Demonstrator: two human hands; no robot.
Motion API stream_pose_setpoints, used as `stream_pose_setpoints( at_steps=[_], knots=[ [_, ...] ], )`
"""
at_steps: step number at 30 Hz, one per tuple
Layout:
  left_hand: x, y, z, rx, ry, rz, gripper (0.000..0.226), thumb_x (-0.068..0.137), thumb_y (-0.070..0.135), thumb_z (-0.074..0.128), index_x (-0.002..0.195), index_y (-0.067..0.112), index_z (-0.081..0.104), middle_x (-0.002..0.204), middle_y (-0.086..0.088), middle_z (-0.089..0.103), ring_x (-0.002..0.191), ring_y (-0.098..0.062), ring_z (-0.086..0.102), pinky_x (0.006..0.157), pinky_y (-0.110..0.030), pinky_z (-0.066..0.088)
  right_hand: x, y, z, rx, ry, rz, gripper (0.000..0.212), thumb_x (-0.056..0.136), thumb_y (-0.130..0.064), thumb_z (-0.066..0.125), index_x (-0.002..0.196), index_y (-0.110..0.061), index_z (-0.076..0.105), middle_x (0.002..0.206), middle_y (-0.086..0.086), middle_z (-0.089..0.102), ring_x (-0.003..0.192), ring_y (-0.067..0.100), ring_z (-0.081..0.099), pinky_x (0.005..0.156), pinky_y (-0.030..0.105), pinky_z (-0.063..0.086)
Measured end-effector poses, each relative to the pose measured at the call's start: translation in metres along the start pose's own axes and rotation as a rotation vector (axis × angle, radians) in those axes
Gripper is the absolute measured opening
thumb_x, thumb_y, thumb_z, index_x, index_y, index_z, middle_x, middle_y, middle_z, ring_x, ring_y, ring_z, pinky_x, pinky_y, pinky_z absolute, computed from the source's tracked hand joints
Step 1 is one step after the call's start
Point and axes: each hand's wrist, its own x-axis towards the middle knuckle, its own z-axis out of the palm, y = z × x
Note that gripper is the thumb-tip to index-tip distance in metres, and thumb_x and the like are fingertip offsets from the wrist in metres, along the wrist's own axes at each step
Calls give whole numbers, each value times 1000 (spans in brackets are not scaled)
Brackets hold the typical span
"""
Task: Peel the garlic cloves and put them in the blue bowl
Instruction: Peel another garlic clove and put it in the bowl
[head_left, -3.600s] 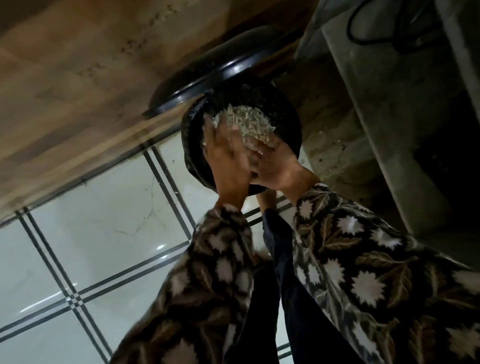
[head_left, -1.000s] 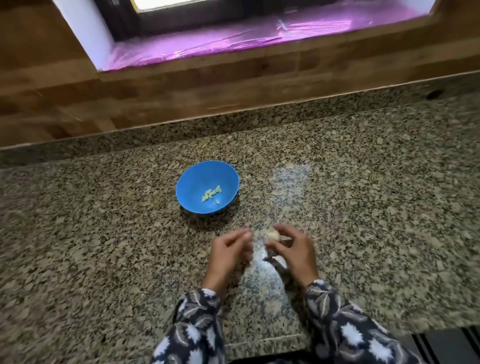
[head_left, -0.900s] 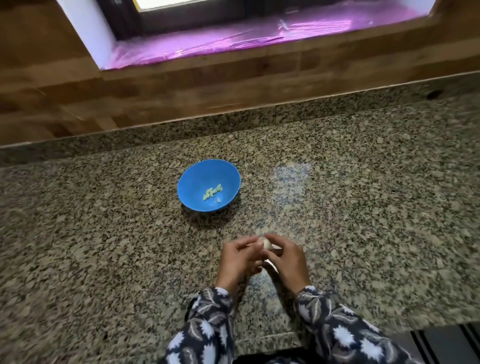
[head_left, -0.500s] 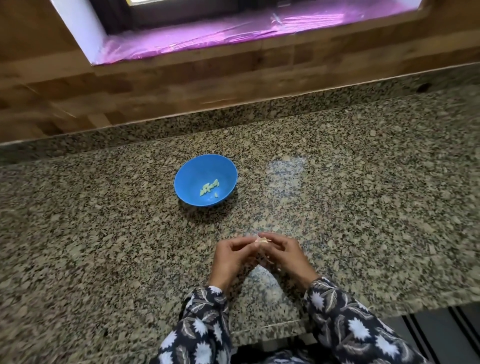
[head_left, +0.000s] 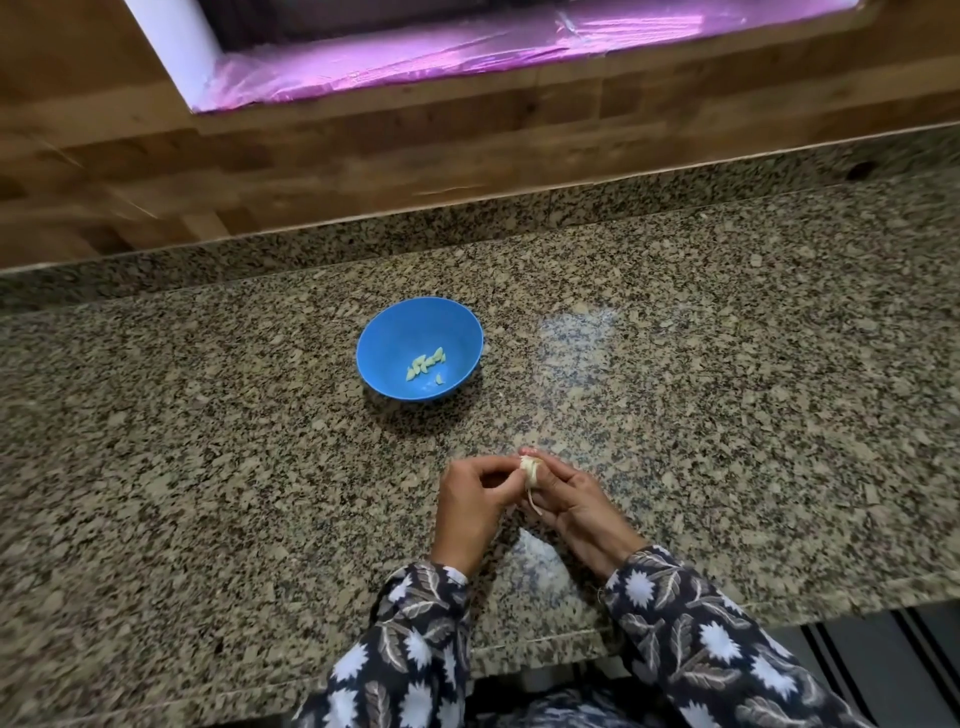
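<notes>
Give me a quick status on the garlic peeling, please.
Left hand and right hand pinch one garlic clove, skin strip hanging. Blue bowl holds several peeled cloves. Path to bowl unobstructed.

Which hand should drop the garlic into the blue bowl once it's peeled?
Probably the right hand: it holds the small pale garlic clove, while the left hand only pinches at its skin. The round blue plastic bowl sits ahead, slightly left, with only speckled granite counter between.
</notes>
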Motion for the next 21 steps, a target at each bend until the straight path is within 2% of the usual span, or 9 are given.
stream_pose_setpoints(
  at_steps=[4, 6, 9, 11, 13, 15, 17, 19, 21],
  knots=[
    [-1, -2, 10, 212, 63, 33, 7, 83, 19, 69, 85, 13, 69, 75, 4, 68, 69, -10, 65, 63, -24, 57, 0, 2, 2, 22, -2, -12, 28, 87, -1, 52, 113, -5, 59, 108, 16, 67, 95, 22, 67, 80, 30, 56],
    [3, -3, 9, -17, 111, -121, 3, 83, 12, 68, 83, 9, 69, 77, -6, 71, 70, -21, 69, 65, -33, 59, 1, 1, 1, -43, 23, -71, 30, 83, 0, 57, 112, -5, 60, 108, 16, 67, 93, 24, 67, 80, 32, 56],
    [6, -8, -6, -341, 95, -338, 9, 84, 6, 66, 91, 2, 68, 79, -15, 72, 67, -24, 68, 62, -29, 59, 6, -8, -13, -684, 249, -357, 34, 82, -8, 64, 115, -17, 59, 112, 4, 65, 94, 18, 65, 80, 27, 55],
    [8, -23, -17, -151, 64, -333, 17, 81, 8, 69, 96, 0, 70, 79, -11, 72, 66, -21, 66, 64, -31, 58, 6, -16, -27, -1105, 414, -495, 40, 83, -12, 63, 121, -18, 54, 103, -2, 65, 79, 11, 64, 64, 15, 54],
    [11, -32, -22, 64, 50, -295, 17, 78, 11, 73, 94, 6, 73, 84, -5, 73, 75, -18, 68, 74, -34, 58, 4, -21, -38, -1309, 465, -521, 37, 84, -13, 62, 120, -16, 56, 96, 4, 69, 69, 7, 60, 53, 5, 44],
    [13, -33, -22, 142, 20, -283, 14, 76, 13, 75, 90, 11, 74, 87, -2, 73, 82, -17, 68, 80, -33, 56, 3, -20, -46, -1391, 460, -490, 36, 85, -13, 62, 120, -15, 57, 105, 7, 67, 85, 12, 62, 71, 5, 44],
    [17, -30, -20, 155, -13, -318, 12, 76, 11, 75, 88, 10, 74, 83, -4, 73, 79, -18, 68, 76, -31, 56, 4, -15, -49, -1499, 455, -476, 46, 84, -20, 63, 128, -18, 50, 130, 3, 53, 123, 21, 48, 108, 27, 30],
    [21, -25, -21, 143, -55, -367, 8, 76, 7, 74, 84, 5, 73, 76, -8, 73, 71, -20, 69, 68, -30, 58, 3, -7, -44, -1608, 467, -560, 53, 87, -28, 58, 135, -19, 39, 143, 1, 34, 138, 21, 26, 114, 34, 6],
    [25, -21, -23, 128, -96, -385, 4, 77, 3, 73, 80, 4, 71, 75, -11, 72, 68, -21, 68, 64, -28, 58, 2, 7, -32, -1651, 386, -669, 47, 93, -29, 48, 138, -20, 35, 147, 0, 29, 139, 19, 23, 114, 34, 8]
  ],
)
